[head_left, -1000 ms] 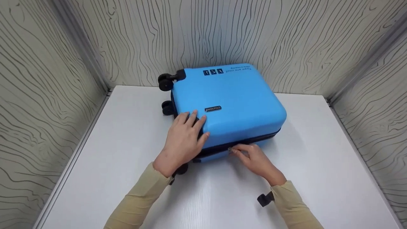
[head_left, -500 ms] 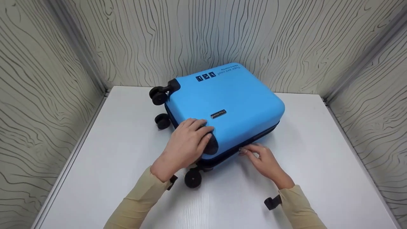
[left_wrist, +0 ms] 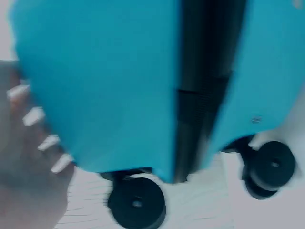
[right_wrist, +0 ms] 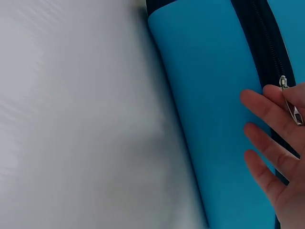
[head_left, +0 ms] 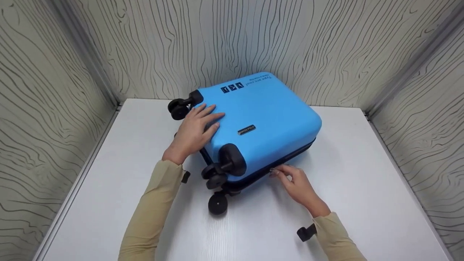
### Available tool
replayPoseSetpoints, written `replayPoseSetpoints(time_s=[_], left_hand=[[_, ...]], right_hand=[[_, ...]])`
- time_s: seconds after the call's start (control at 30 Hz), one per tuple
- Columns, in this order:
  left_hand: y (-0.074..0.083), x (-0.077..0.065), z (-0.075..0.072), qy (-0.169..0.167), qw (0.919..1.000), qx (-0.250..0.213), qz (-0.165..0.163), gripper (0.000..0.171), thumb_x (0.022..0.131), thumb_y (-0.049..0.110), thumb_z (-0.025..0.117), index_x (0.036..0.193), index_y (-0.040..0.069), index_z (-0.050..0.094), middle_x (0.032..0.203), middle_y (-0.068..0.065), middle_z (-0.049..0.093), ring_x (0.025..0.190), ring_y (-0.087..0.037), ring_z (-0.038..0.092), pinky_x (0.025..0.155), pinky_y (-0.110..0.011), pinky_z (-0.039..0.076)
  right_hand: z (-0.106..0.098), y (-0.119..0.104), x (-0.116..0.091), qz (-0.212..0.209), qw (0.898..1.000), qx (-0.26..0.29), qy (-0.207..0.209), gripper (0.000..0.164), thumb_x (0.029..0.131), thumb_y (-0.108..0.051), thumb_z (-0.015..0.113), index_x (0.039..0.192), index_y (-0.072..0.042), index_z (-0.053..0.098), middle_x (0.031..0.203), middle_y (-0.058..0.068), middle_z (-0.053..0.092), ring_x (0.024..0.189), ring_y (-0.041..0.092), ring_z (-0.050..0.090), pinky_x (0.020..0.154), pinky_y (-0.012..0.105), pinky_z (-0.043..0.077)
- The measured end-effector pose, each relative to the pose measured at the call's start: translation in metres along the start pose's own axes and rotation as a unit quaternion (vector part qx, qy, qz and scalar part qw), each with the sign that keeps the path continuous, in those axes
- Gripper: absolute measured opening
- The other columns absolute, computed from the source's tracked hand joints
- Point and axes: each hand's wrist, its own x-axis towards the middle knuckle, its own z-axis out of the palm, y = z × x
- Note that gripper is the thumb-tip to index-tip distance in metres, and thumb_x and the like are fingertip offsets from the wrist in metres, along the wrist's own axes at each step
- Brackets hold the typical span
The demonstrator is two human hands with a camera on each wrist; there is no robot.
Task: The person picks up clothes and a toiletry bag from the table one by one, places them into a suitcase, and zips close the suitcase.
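Note:
A light blue hard-shell suitcase [head_left: 279, 112] lies on its side, its wheeled end towards the left. My left hand [head_left: 194, 129] rests on the top edge of that end, fingers spread over the shell between two wheels. On the near side, my right hand [head_left: 297, 185] pinches the metal zipper pull [right_wrist: 296, 114] between thumb and forefinger; the other fingers spread along the shell in the right wrist view. A dark zipper band [right_wrist: 264, 43] runs round the suitcase. Black wheels [left_wrist: 137, 202] show at the suitcase's end in the left wrist view, which is blurred.
A white table [head_left: 141, 152] bears the suitcase. Wood-patterned panels [head_left: 203, 43] stand behind it and at both sides, with metal strips at the corners. Each wrist carries a small black mount, such as the right one [head_left: 306, 233].
The suitcase has turned, its near wheeled corner swinging towards me. My left hand has slid from that corner further back along the wheeled end. My right hand keeps pinching the zipper pull.

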Motion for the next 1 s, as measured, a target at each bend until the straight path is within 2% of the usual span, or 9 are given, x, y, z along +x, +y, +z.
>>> replayPoseSetpoints(time_s=[0.17, 0.37, 0.53, 0.7, 0.8, 1.0], left_hand=[[-0.003, -0.006, 0.011, 0.027, 0.9996, -0.003, 0.000, 0.042, 0.110, 0.035, 0.045, 0.148, 0.021, 0.056, 0.160, -0.007, 0.039, 0.151, -0.028, 0.022, 0.122, -0.040, 0.003], [0.010, -0.020, 0.025, 0.100, 0.9948, 0.017, -0.010, 0.040, 0.109, 0.030, 0.047, 0.145, 0.019, 0.060, 0.156, -0.009, 0.044, 0.149, -0.031, 0.027, 0.122, -0.044, 0.008], [0.034, -0.036, 0.044, 0.177, 0.9828, 0.033, -0.040, 0.039, 0.107, 0.027, 0.048, 0.142, 0.016, 0.063, 0.153, -0.011, 0.048, 0.147, -0.033, 0.032, 0.122, -0.048, 0.011], [0.059, -0.048, 0.060, 0.237, 0.9670, 0.044, -0.082, 0.042, 0.107, 0.033, 0.049, 0.138, 0.008, 0.063, 0.151, -0.012, 0.050, 0.146, -0.034, 0.033, 0.121, -0.048, 0.011], [0.073, -0.051, 0.069, 0.244, 0.9636, 0.053, -0.095, 0.047, 0.107, 0.040, 0.049, 0.136, 0.006, 0.062, 0.151, -0.012, 0.050, 0.145, -0.035, 0.033, 0.121, -0.047, 0.011], [0.092, -0.051, 0.082, 0.226, 0.9664, 0.088, -0.085, 0.056, 0.105, 0.049, 0.050, 0.142, 0.007, 0.058, 0.153, -0.011, 0.048, 0.144, -0.036, 0.033, 0.120, -0.049, 0.016]], right_hand=[[0.006, 0.002, -0.003, -0.009, 1.000, 0.001, 0.028, 0.018, 0.102, -0.003, 0.060, 0.103, -0.012, 0.076, 0.094, -0.009, 0.074, 0.090, 0.012, 0.068, 0.078, 0.033, 0.054], [0.009, 0.005, -0.007, -0.017, 0.998, -0.002, 0.058, 0.019, 0.102, -0.002, 0.060, 0.104, -0.012, 0.076, 0.095, -0.011, 0.073, 0.090, 0.016, 0.069, 0.075, 0.029, 0.053], [0.004, 0.011, -0.008, -0.006, 0.996, -0.009, 0.083, 0.018, 0.102, -0.002, 0.060, 0.103, -0.012, 0.076, 0.095, -0.012, 0.072, 0.089, 0.017, 0.069, 0.075, 0.029, 0.053], [-0.004, 0.021, 0.005, 0.014, 0.995, -0.016, 0.096, 0.018, 0.104, -0.005, 0.058, 0.104, -0.012, 0.075, 0.094, -0.011, 0.073, 0.091, 0.013, 0.069, 0.078, 0.034, 0.054], [-0.010, 0.028, 0.016, 0.028, 0.994, -0.016, 0.101, 0.018, 0.105, -0.008, 0.056, 0.105, -0.010, 0.074, 0.096, -0.007, 0.074, 0.093, 0.016, 0.069, 0.080, 0.040, 0.055], [-0.023, 0.043, 0.041, 0.056, 0.993, -0.023, 0.101, 0.021, 0.108, -0.013, 0.053, 0.108, -0.004, 0.072, 0.100, 0.007, 0.075, 0.097, 0.025, 0.070, 0.083, 0.047, 0.054]])
